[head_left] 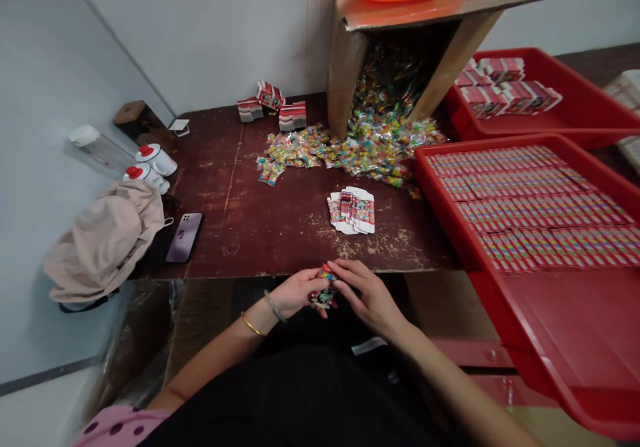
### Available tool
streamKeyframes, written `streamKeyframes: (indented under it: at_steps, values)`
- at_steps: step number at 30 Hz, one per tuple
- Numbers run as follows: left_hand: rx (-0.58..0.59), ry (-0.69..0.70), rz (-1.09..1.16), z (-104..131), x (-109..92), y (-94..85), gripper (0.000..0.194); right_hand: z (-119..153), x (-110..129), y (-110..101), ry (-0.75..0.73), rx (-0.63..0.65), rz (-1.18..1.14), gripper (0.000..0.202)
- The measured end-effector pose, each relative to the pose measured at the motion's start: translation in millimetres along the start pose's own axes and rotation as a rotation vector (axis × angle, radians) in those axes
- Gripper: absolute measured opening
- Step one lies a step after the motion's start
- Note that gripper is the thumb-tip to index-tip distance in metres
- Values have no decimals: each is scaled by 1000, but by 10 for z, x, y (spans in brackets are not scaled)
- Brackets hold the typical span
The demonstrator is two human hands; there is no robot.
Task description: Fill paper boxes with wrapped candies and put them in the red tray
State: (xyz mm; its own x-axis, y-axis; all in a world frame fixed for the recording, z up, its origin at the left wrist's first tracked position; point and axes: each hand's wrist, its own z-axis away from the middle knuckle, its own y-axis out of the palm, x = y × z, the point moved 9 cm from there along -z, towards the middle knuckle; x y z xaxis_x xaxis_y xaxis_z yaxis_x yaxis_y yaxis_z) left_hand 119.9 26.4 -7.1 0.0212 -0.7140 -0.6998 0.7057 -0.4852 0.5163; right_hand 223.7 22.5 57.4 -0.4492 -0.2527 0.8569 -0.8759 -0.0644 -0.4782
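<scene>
My left hand point(301, 292) is closed around a small printed candy box point(323, 296), just off the table's front edge. Fingers of my right hand point(367, 294) press at the top of the same box, where a colourful bit shows; whether that is a candy packet or the box's flap I cannot tell. Beyond my hands, a fanned stack of flat printed cartons point(353, 210) lies on the table. Behind it spreads a heap of small clear-wrapped colourful candy packets point(370, 144), spilling out of a cardboard box point(345, 67) lying on its side.
On the right, a red tray point(560, 314) holds rows of filled boxes point(545, 200). Another red tray point(580, 110) behind has bundled cartons. More carton bundles point(292, 116) stand by the wall. A phone point(185, 237), a beige cloth bag point(107, 240) and bottles point(156, 159) are left.
</scene>
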Motion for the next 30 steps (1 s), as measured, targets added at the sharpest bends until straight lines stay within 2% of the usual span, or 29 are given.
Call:
streamKeyframes:
  at_steps: [3,5,6,7,9,10,12,13,15,19,23,26,27,29,30]
  values:
    - [-6,-10,13,7,39,9,43,21,-110,64,-5,-16,65,34]
    - [-20,30,-21,-21,-59,-42,48,-72,-310,-5,10,-45,124,34]
    - [-75,75,-90,-37,-166,-132,49,-144,-445,-108,22,-98,182,36]
    - [-173,135,-210,-42,-316,-270,47,-224,-595,-241,35,-163,255,40]
    - [-487,243,-582,28,-708,-629,39,-384,-897,-515,54,-269,412,53]
    - [-668,263,-802,100,-911,-799,36,-462,-1032,-609,47,-275,473,58]
    - [-977,228,-1203,244,-1237,-1058,31,-579,-1244,-705,9,-224,536,54]
    - [-1084,185,-1356,289,-1337,-1154,30,-606,-1310,-728,-14,-200,542,47]
    - [-1198,95,-1551,312,-1415,-1306,33,-602,-1365,-755,-50,-193,534,36]
    - [-1213,-4,-1651,199,-1310,-1467,46,-509,-1293,-728,-76,-216,501,32]
    - [-1194,8,-1541,117,-1277,-1559,49,-506,-1184,-735,-90,-213,463,26]
    - [-1193,12,-1441,181,-1325,-1616,52,-545,-1057,-896,-82,-279,462,25]
    - [-1225,54,-1412,247,-1363,-1591,57,-541,-982,-979,-71,-339,466,26]
    - [-1259,239,-1300,386,-1419,-1437,66,-471,-748,-1114,-61,-510,471,26]
    - [-1203,351,-1187,413,-1401,-1324,67,-418,-593,-1106,-77,-572,470,25]
